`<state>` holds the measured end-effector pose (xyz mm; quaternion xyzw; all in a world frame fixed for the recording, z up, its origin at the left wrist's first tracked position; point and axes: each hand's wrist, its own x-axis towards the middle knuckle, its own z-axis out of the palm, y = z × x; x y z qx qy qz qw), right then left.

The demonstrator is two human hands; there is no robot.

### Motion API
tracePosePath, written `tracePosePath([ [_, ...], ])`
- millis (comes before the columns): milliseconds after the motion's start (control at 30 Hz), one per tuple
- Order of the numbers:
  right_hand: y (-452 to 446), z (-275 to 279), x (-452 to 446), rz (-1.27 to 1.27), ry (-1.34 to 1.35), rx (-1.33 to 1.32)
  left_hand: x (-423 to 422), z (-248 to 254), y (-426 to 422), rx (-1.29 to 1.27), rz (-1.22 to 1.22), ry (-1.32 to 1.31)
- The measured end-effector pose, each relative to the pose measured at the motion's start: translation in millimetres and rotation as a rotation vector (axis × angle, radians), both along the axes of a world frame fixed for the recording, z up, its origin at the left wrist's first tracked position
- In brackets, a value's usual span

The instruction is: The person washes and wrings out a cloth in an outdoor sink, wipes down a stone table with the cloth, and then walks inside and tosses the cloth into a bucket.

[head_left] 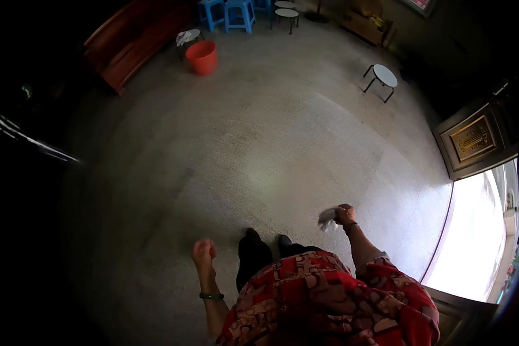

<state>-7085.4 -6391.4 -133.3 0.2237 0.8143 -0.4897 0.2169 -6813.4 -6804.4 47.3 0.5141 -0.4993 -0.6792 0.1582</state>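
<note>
My right hand (345,214) is closed around a crumpled grey-white cloth (328,218), which hangs out to the left of the fingers, slightly blurred. It is held out in front of my body, above the bare floor. My left hand (204,252) is lower and to the left, with its fingers curled in and a little smeared by motion. Nothing shows in it, and it touches no object. A dark green bangle (211,296) sits on the left wrist.
Grey floor (259,161) stretches ahead of my feet. A red bucket (202,57) stands by a wooden bench (127,40), near a small stool with a pale cloth (184,38). Blue stools (238,14) are behind. A round stool (384,75) and open door (473,141) are right.
</note>
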Motion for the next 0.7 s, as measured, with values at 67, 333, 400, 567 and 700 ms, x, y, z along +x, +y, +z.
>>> tracePosePath([
  [67,-61,28,-50,0.021,0.022,-0.14,-20,-12,-37,0.009,0.002,0.028],
  [333,-221,39,-159,-0.062,0.0,-0.088,-174,-21,-250,0.004,0.025,-0.026],
  [400,-240,35,-160,-0.085,-0.05,0.012,-214,-10,-295,-0.015,-0.001,-0.035],
  [567,-279,22,-180,-0.148,-0.171,0.128,-317,2,-385,-0.029,-0.088,-0.052],
  [700,-302,0,-217,1.27,-0.346,1.089,-393,-8,-435,-0.051,-0.079,-0.053],
])
